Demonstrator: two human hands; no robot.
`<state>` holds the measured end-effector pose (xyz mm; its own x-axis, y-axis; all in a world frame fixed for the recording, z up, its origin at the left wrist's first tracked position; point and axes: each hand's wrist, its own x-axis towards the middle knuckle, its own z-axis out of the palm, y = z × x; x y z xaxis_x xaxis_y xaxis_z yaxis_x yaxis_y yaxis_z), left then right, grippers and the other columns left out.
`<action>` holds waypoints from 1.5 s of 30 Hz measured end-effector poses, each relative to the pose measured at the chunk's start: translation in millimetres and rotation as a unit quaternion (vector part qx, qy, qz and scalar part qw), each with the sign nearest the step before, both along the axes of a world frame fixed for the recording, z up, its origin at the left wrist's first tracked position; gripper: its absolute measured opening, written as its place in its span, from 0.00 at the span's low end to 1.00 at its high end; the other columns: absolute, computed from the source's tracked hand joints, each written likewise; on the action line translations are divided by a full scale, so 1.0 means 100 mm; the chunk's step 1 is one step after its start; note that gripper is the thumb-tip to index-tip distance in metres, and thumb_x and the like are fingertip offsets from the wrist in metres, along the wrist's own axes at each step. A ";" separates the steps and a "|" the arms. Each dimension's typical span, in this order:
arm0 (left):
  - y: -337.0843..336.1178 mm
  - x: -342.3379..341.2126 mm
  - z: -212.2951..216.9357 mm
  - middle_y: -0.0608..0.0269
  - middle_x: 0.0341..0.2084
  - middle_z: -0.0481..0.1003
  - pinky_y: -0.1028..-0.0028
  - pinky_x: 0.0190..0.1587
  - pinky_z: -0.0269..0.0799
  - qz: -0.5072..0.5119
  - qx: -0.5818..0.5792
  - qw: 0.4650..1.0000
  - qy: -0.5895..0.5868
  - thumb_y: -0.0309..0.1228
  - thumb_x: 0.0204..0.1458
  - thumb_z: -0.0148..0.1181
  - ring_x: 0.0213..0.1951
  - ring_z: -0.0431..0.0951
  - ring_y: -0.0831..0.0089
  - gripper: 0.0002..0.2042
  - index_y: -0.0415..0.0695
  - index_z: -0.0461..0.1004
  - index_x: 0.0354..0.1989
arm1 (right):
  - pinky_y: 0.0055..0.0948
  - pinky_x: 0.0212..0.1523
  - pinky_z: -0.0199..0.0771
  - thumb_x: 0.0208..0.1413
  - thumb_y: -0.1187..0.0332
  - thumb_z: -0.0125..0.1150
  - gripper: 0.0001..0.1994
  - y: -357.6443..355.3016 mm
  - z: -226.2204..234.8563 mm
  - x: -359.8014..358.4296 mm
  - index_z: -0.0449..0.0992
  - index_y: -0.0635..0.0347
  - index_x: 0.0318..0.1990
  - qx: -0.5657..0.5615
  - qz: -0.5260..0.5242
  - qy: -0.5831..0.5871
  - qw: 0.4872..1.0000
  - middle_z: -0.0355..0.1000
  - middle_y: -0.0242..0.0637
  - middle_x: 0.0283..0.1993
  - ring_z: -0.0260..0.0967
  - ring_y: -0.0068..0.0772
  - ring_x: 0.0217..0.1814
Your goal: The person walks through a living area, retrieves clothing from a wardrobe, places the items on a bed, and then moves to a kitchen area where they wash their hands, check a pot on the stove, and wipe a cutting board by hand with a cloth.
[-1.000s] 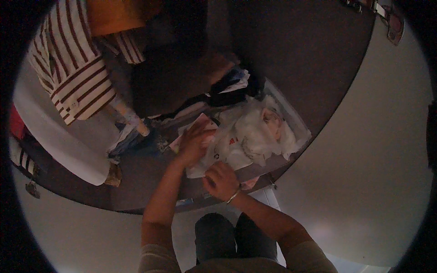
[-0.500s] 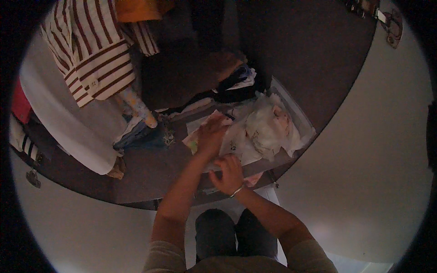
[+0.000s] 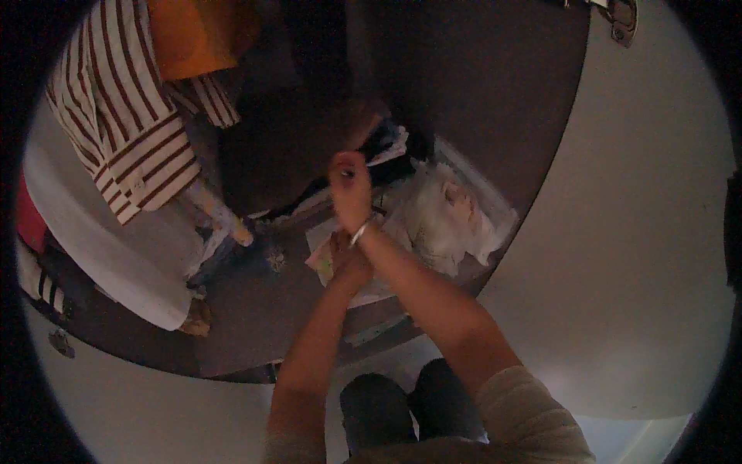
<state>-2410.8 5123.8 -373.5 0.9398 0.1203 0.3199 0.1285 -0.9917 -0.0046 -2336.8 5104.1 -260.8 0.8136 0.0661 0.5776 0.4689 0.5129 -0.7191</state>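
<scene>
My right hand [image 3: 352,185], with a bracelet [image 3: 360,234] at its wrist, is raised over the wardrobe shelf near the dark folded clothes. Its fingers are curled closed, and a small dark spot shows in them that I cannot make out. Below it, my left hand [image 3: 349,263] is low against a pinkish sheet or cloth with green patches [image 3: 318,259]. The right wrist partly covers the left fingers, and blur hides their grip. Just right of both hands, crumpled whitish clear plastic bags [image 3: 437,216] lie in a shallow translucent tray [image 3: 504,228].
A brown-and-white striped sleeve [image 3: 147,166] and an orange garment [image 3: 193,39] hang at upper left, beside a long pale garment [image 3: 100,255]. Blue frayed denim [image 3: 224,263] is under them. Dark folded clothes [image 3: 398,166] lie behind the tray. A pale door [image 3: 618,232] stands at right.
My right hand has moved up and left from the tray's front edge, crossing over my left wrist. The left hand stays by the pinkish sheet, slightly lower. The whole view has shifted a little.
</scene>
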 end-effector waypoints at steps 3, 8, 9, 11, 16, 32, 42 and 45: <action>-0.08 0.00 0.23 0.56 0.59 0.48 0.53 0.59 0.40 0.017 0.080 0.996 0.035 0.30 0.39 0.56 0.60 0.46 0.58 0.31 0.47 0.55 0.56 | 0.25 0.36 0.64 0.46 0.79 0.51 0.11 0.04 -0.25 0.61 0.64 0.60 0.38 0.014 -0.155 -0.006 0.988 0.63 0.35 0.36 0.61 0.27 0.36; -0.17 -0.20 0.71 0.52 0.57 0.51 0.55 0.58 0.44 -0.086 -0.129 0.988 0.007 0.28 0.33 0.61 0.60 0.48 0.58 0.31 0.50 0.60 0.52 | 0.22 0.36 0.61 0.48 0.80 0.47 0.10 -0.23 -0.69 0.88 0.63 0.59 0.39 0.022 -0.162 0.023 0.986 0.61 0.33 0.36 0.59 0.25 0.36; -0.16 -0.20 0.77 0.52 0.57 0.52 0.55 0.58 0.45 -0.121 -0.178 0.977 -0.003 0.27 0.32 0.61 0.59 0.49 0.58 0.30 0.50 0.62 0.51 | 0.22 0.35 0.61 0.49 0.79 0.47 0.10 -0.29 -0.77 0.89 0.63 0.59 0.39 -0.008 -0.198 0.008 0.980 0.60 0.33 0.37 0.58 0.24 0.36; 0.00 -0.15 0.97 0.52 0.56 0.52 0.56 0.58 0.45 -0.151 -0.320 0.935 -0.009 0.27 0.32 0.61 0.59 0.50 0.58 0.27 0.50 0.65 0.48 | 0.22 0.35 0.61 0.52 0.76 0.46 0.08 -0.37 -0.91 1.04 0.62 0.56 0.40 -0.008 -0.167 0.035 0.985 0.60 0.30 0.36 0.57 0.23 0.36; 0.27 0.52 1.11 0.52 0.57 0.51 0.57 0.58 0.46 -0.102 -0.160 0.959 -0.210 0.30 0.31 0.63 0.58 0.51 0.57 0.25 0.51 0.68 0.44 | 0.28 0.38 0.64 0.55 0.67 0.46 0.08 -0.38 -0.90 1.02 0.61 0.53 0.42 0.127 -0.080 0.171 0.974 0.62 0.32 0.40 0.61 0.25 0.39; 0.64 1.58 1.06 0.49 0.40 0.69 0.64 0.42 0.66 0.014 -0.179 0.954 -0.240 0.37 0.43 0.59 0.41 0.69 0.52 0.17 0.48 0.70 0.43 | 0.36 0.37 0.70 0.48 0.74 0.52 0.11 -0.63 -1.03 1.20 0.67 0.55 0.40 0.063 -0.003 0.210 0.976 0.67 0.35 0.41 0.65 0.30 0.44; 1.31 1.82 1.14 0.55 0.31 0.74 0.71 0.38 0.67 -0.064 -0.306 0.931 -0.191 0.38 0.42 0.60 0.34 0.74 0.65 0.14 0.41 0.73 0.34 | 0.25 0.40 0.67 0.43 0.82 0.48 0.12 -0.61 -0.91 0.99 0.71 0.59 0.36 -0.278 -0.105 0.028 0.954 0.71 0.38 0.37 0.68 0.29 0.38; 1.29 1.82 1.15 0.56 0.31 0.74 0.72 0.39 0.66 -0.059 -0.332 0.921 -0.196 0.37 0.42 0.60 0.35 0.74 0.66 0.14 0.42 0.74 0.34 | 0.27 0.40 0.67 0.43 0.81 0.49 0.13 -0.62 -0.88 0.99 0.70 0.59 0.39 -0.261 -0.129 -0.014 0.957 0.71 0.38 0.37 0.68 0.31 0.37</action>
<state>-2228.5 5252.9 -258.9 0.7870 0.3166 0.5296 -0.1168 -0.7664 0.6316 -2238.3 5041.9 -348.6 0.8265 0.1507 0.5424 0.5541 -0.0471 -0.8311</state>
